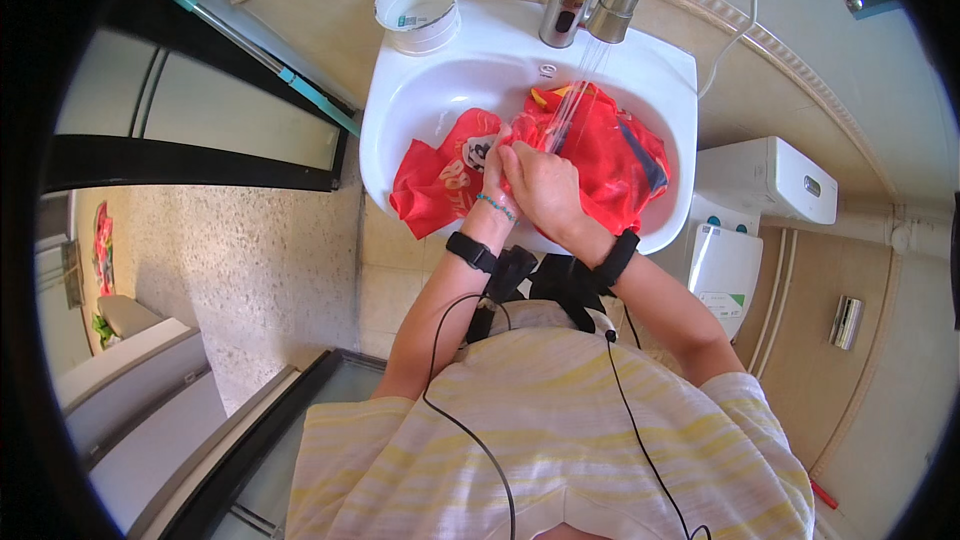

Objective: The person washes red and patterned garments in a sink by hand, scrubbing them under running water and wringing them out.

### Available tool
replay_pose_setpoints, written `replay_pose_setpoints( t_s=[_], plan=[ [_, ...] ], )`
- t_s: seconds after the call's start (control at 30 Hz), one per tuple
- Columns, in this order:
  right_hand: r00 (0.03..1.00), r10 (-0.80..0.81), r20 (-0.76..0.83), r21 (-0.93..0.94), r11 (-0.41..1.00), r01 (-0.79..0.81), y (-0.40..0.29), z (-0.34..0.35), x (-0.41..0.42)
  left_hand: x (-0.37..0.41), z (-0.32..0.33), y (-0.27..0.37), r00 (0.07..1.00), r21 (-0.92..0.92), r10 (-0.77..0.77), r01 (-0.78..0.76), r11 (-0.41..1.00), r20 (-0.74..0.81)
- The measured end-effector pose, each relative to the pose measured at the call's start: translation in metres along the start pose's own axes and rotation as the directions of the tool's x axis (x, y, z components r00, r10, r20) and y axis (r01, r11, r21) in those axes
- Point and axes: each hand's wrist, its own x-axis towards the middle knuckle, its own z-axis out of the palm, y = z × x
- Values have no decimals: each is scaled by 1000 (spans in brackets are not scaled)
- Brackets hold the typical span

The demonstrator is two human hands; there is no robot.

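Observation:
Red printed fabric (611, 157) lies wet and bunched in a white washbasin (679, 90). Its left part hangs over the basin's front rim. Water runs from the metal faucet (611, 24) onto the cloth near my fingers. My left hand (496, 169), with a beaded bracelet at the wrist, is closed on a gathered part of the fabric. My right hand (541, 184) presses against it, its fingers curled round the same bunch. The fingertips of both hands are partly hidden. Black bands circle both forearms near the wrists.
A white round tub (417, 15) stands on the basin's back left corner. Beside the faucet is a metal cylinder with a dark oval window (566, 15). A teal-and-silver pole (285, 75) leans at the left. To the right are a toilet tank (795, 172) and a white pipe.

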Motion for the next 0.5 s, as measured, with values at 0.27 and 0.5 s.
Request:
replay_pose_setpoints(
  t_s=[0.27,0.5],
  plan=[
    [965,109,-237,259,965,-45,56,13,31,-7,15,-6,981,171,190,-195,966,44],
    [982,112,155,764,617,-191,59,21,-15,-11,31,61,965,-128,263,-258,958,24]
  ],
)
